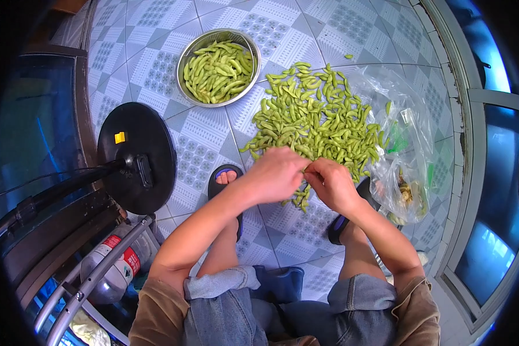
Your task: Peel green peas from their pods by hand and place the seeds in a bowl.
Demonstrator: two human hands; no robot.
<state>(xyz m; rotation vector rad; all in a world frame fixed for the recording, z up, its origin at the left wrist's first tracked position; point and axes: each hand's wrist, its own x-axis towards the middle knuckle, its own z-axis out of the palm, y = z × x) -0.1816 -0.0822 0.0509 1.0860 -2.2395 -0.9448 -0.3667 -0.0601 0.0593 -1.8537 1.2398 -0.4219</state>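
Note:
Green soybean pods (324, 116) lie in a wide heap on the tiled floor. Over the near edge of the heap, my left hand (281, 173) and my right hand (331, 179) meet at the fingertips. A bit of green pod shows between them, pinched by my right fingers; whether my left fingers grip it too is hidden by blur and overlap. Beyond my left hand, a round metal basin (218, 104) holds many more pods. A few pods (302, 199) lie below my hands, between my feet.
A clear plastic bag (408, 173) with scraps inside lies right of the heap. At left are a round black stand base (134, 190), metal tubes (91, 281) and a large plastic bottle (108, 281). My sandalled feet flank the near pods. A sliding door frame (469, 173) runs along the right.

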